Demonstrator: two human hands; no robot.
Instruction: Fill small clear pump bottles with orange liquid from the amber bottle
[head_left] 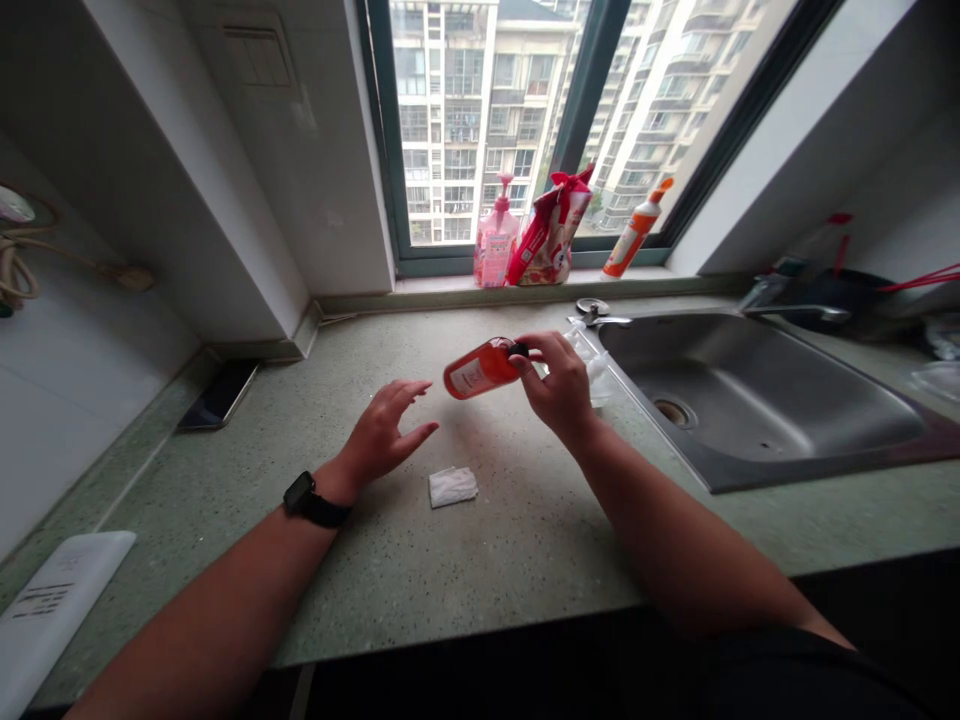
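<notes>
An orange-red bottle with a pale label and a black cap is tilted nearly on its side above the counter. My right hand grips it by the cap end. To its left, my left hand has its fingers stretched and thumb apart, holding nothing, a short way from the bottle's base. A folded white tissue lies on the speckled green counter below the bottle. Behind my right hand is clear, whitish plastic packaging, partly hidden.
A steel sink with a tap is at the right. On the windowsill stand a pink pump bottle, a red bag and an orange-white bottle. A phone and a white panel are at the left.
</notes>
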